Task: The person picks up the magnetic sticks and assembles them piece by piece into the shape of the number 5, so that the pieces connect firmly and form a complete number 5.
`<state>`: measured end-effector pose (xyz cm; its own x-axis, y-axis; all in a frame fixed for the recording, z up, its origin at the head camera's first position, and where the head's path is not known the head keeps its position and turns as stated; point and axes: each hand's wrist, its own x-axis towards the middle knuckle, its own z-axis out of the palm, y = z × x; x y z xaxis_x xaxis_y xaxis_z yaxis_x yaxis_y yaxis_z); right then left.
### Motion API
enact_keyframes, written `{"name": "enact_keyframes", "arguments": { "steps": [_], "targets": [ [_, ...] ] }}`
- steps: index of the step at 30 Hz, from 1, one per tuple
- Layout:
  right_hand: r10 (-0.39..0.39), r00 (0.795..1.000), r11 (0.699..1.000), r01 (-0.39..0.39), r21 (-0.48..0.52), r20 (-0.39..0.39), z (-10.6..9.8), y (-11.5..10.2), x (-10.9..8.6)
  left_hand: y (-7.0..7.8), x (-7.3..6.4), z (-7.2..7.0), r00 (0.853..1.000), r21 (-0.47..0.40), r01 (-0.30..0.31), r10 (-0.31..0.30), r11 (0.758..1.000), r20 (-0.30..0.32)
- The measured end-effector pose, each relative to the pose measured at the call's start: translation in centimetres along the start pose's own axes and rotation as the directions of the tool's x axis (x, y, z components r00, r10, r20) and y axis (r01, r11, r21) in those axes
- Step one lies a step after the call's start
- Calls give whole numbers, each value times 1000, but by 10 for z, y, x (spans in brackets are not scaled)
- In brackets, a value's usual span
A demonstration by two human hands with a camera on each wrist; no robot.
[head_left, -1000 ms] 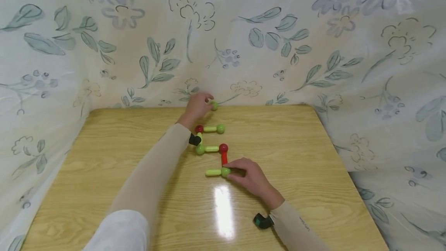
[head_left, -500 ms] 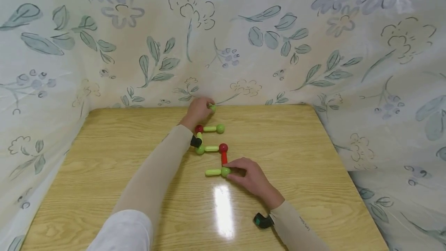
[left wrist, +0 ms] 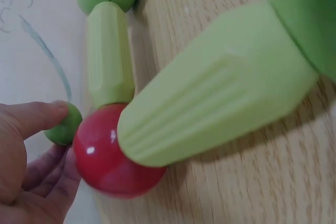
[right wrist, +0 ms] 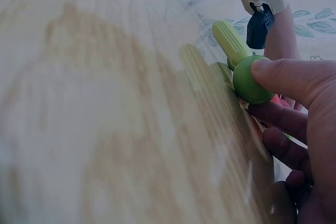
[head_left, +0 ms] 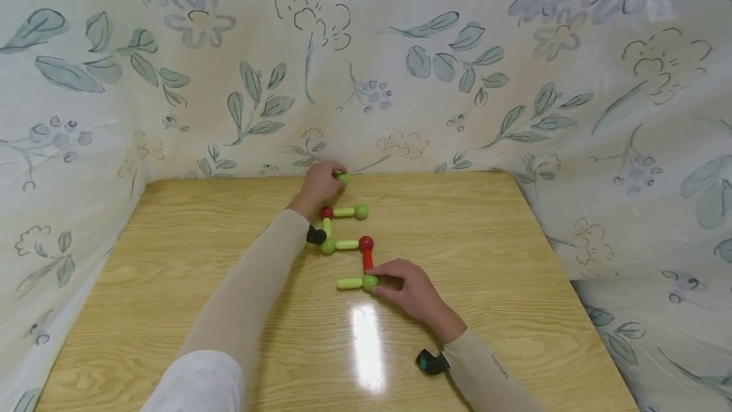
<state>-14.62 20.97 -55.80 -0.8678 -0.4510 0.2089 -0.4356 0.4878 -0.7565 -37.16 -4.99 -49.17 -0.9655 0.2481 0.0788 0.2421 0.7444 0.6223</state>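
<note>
Near the far table edge my left hand point(head_left: 323, 181) pinches a loose green ball point(left wrist: 64, 124) between thumb and fingers. Just in front of it lies a zigzag chain of toy rods and balls. Its far part has a red ball point(head_left: 326, 212), a yellow-green rod point(head_left: 344, 212) and a green end ball point(head_left: 361, 211). Another rod leads to a green ball point(head_left: 328, 246), then to a second red ball point(head_left: 366, 243) and a red rod point(head_left: 368, 261). My right hand point(head_left: 414, 294) pinches the nearest green ball point(right wrist: 251, 81), from which a yellow-green rod point(head_left: 349, 283) points left.
The wooden table point(head_left: 486, 240) ends at the back against a flowered cloth point(head_left: 366, 68), which also hangs at both sides. Black wrist cameras sit at the left wrist point(head_left: 316, 235) and the right wrist point(head_left: 431, 362). My left forearm point(head_left: 246, 285) crosses left of the chain.
My left hand has shifted slightly left and nearer with the green ball, its fingers now covering more of it. My right hand and the chain have stayed in place.
</note>
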Motion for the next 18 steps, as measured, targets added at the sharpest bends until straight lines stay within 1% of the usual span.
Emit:
{"name": "enact_keyframes", "arguments": {
  "steps": [2,8,11,16,18],
  "targets": [
    [4,1000,1000,-4,5,4,0,0,0,-1,-3,-3,1000,-16,-7,7,1000,-7],
    [16,1000,1000,-16,11,7,-1,-1,0,-2,-15,-15,1000,-74,7,-7,997,0],
    [23,1000,1000,-23,7,6,-1,-2,0,-3,-20,-20,1000,-77,9,-8,997,4],
    [27,1000,1000,-27,7,7,0,-2,-1,-6,-27,-26,1000,-78,18,-18,997,-9],
    [26,1000,1000,-26,8,6,1,-2,-1,-8,-30,-28,1000,-92,20,-21,996,-8]
  ]
}}
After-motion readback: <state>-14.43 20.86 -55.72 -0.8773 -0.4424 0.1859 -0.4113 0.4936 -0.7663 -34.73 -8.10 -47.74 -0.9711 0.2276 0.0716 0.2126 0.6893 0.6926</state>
